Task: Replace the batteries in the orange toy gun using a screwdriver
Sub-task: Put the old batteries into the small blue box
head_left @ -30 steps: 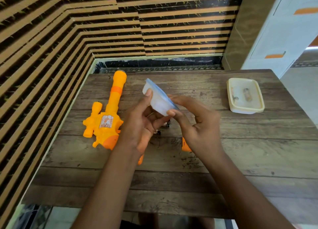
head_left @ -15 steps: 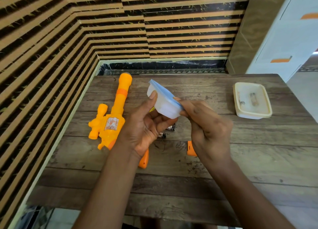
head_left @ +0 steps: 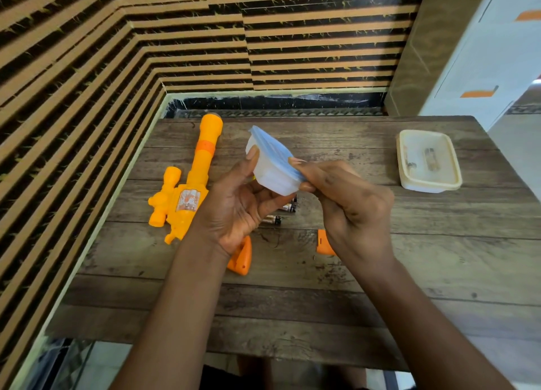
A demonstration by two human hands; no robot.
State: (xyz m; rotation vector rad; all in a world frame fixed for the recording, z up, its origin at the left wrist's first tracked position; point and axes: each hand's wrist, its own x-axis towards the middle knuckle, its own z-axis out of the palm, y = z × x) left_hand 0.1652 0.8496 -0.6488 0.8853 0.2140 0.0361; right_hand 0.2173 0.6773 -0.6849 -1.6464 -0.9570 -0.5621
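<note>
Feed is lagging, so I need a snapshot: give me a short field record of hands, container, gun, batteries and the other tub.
left hand: cradles small white container, tilted
right hand: fingertips pinch the blue lid edge
toy gun: flat on table, left side
batteries: loose on table under hands
cream tub: open, far right, small items inside
screwdriver: not visible

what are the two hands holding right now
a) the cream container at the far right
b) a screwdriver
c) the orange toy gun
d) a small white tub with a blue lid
d: the left hand cradles the small white tub from below while the right hand pinches the edge of its blue lid; the orange toy gun lies on the table.
</note>
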